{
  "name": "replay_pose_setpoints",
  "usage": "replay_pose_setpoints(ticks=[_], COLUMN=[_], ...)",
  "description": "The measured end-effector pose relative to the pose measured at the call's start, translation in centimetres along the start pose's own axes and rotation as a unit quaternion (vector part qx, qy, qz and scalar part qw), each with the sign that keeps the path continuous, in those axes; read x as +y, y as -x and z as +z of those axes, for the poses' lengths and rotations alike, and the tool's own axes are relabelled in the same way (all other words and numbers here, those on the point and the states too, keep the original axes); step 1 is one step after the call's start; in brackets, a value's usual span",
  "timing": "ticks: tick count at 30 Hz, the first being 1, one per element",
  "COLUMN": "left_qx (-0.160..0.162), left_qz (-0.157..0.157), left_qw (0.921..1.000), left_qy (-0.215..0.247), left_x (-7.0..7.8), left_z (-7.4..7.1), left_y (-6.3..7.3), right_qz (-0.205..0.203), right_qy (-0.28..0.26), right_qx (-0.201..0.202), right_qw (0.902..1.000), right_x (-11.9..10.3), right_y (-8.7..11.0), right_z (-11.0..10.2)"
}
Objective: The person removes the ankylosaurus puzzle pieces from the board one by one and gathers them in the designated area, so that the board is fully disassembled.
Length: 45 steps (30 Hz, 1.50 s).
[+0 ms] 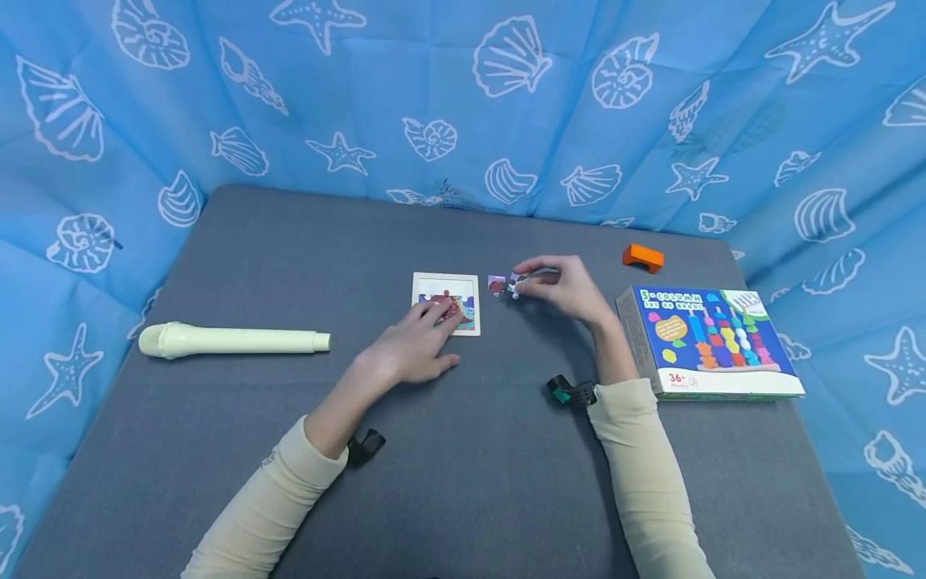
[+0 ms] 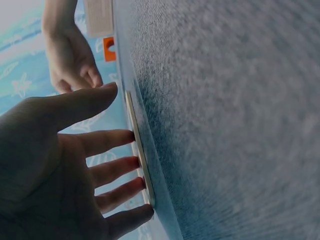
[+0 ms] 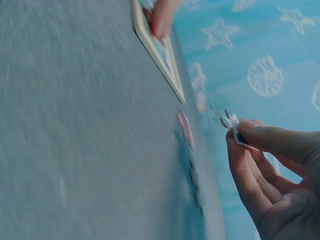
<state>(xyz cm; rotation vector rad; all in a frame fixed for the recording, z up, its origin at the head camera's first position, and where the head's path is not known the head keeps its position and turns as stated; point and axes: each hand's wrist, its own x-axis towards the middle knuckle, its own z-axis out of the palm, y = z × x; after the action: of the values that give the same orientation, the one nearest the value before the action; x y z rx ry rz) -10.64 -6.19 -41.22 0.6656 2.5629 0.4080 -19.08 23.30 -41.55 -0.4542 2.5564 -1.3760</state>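
A small square puzzle board [image 1: 444,276] with a pale frame lies mid-table, part of its picture filled in. My left hand [image 1: 415,342] rests its fingertips on the board, fingers spread and fairly straight, hiding some of the picture. In the left wrist view, those fingertips touch the board's edge [image 2: 140,150]. To the right, my right hand [image 1: 567,291] pinches a puzzle piece [image 3: 233,125] between thumb and fingers, held above the table. One loose puzzle piece [image 1: 496,285] lies beside the board. Another loose piece [image 3: 196,187] shows beyond it in the right wrist view.
A colourful bead-set box [image 1: 712,342] sits right of my right forearm. Behind it stands an orange arch block [image 1: 642,258]. A pale green toy microphone [image 1: 235,340] lies at the left. Blue shell-patterned curtain [image 1: 434,96] hangs along the grey table's [image 1: 492,466] far edge and sides.
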Motion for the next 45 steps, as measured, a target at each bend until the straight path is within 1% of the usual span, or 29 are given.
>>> replay_pose_setpoints(ticks=[4, 9, 14, 17, 21, 25, 30, 34, 37, 39, 42, 45], left_qx=[-0.004, -0.008, -0.016, -0.024, -0.031, -0.037, -0.046, -0.057, -0.059, -0.057, -0.056, -0.056], left_qz=[0.006, 0.01, 0.007, 0.007, 0.011, 0.014, 0.009, -0.001, -0.004, -0.005, -0.01, -0.014], left_qw=[0.9999, 0.9998, 0.9998, 0.9996, 0.9994, 0.9992, 0.9988, 0.9983, 0.9982, 0.9983, 0.9984, 0.9983], left_qy=[0.01, 0.014, 0.013, 0.012, 0.009, -0.008, -0.016, -0.01, -0.008, -0.005, 0.003, 0.008], left_x=[-0.2, -0.4, -0.3, -0.2, 0.2, 0.5, 1.0, 1.3, 1.3, 1.3, 1.3, 1.2], left_z=[-0.1, -0.2, -0.3, -0.4, -0.4, -0.3, -0.3, -0.3, -0.3, -0.3, -0.2, -0.1], left_y=[0.2, 0.3, 0.3, 0.4, 0.8, 1.2, 2.0, 2.5, 2.7, 2.8, 2.8, 2.8], right_qz=[0.024, 0.057, 0.094, 0.103, 0.099, 0.097, 0.098, 0.095, 0.087, 0.074, 0.046, 0.022], right_qy=[0.004, 0.012, 0.046, 0.067, 0.087, 0.105, 0.123, 0.126, 0.11, 0.094, 0.063, 0.038], right_qx=[0.002, 0.019, 0.027, 0.024, 0.016, 0.009, 0.004, 0.015, 0.032, 0.038, 0.032, 0.014], right_qw=[0.9997, 0.9981, 0.9942, 0.9922, 0.9911, 0.9898, 0.9875, 0.9874, 0.9896, 0.9921, 0.9964, 0.9989], right_x=[1.0, 2.1, 3.0, 3.5, 3.9, 3.8, 3.6, 3.5, 3.4, 3.2, 2.9, 2.5], right_y=[0.9, 1.8, 2.1, 2.0, 1.7, 1.4, 1.2, 1.3, 1.4, 1.4, 1.2, 0.9], right_z=[-1.6, -3.1, -3.9, -4.1, -4.2, -4.1, -4.1, -4.2, -4.1, -4.0, -3.5, -2.8])
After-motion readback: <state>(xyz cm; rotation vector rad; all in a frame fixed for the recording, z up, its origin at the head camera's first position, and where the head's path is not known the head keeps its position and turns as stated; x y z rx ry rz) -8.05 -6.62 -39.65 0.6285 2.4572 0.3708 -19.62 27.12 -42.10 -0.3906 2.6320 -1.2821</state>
